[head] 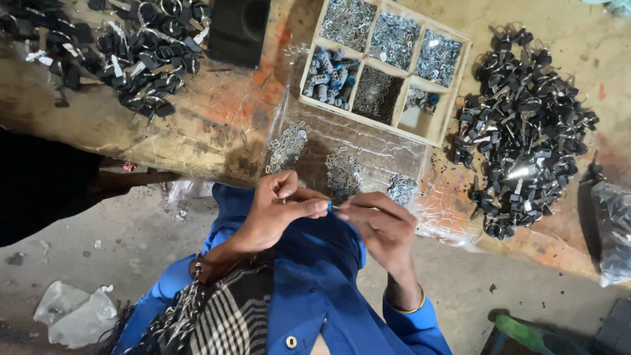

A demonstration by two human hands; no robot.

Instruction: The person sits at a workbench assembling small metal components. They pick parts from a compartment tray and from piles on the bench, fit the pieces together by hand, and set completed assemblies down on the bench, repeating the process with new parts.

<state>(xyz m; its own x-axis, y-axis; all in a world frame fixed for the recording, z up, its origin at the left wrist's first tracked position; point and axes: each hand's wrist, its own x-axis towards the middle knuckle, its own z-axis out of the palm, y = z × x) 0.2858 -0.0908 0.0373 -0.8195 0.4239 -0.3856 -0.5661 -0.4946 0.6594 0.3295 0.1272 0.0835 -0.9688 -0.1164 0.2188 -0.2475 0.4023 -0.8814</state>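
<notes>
Worn, scratched tabletop [217, 125], brown with orange patches, under a crinkly clear plastic sheet [368, 141]. On the sheet, little heaps of shiny metal clips [288, 146] and a pale wooden tray [460, 62] cut into boxes — silver bits in most, small blue-and-silver tubes [330, 77] in one. Off to the right, a big pile of black key fobs [522, 131] with bright rings; another such pile [128, 49] far left. Left hand [279, 212] and right hand [381, 227] close together just below the tabletop edge, fingertips meeting. Pinched between them, a tiny blue piece [330, 206] — too small to tell its shape. Left fingers curled tight, thumb pressed forward; right fingers stretched toward it. Blue sleeves, a thin bangle [411, 307] on the right wrist, a striped scarf [230, 315] below.
</notes>
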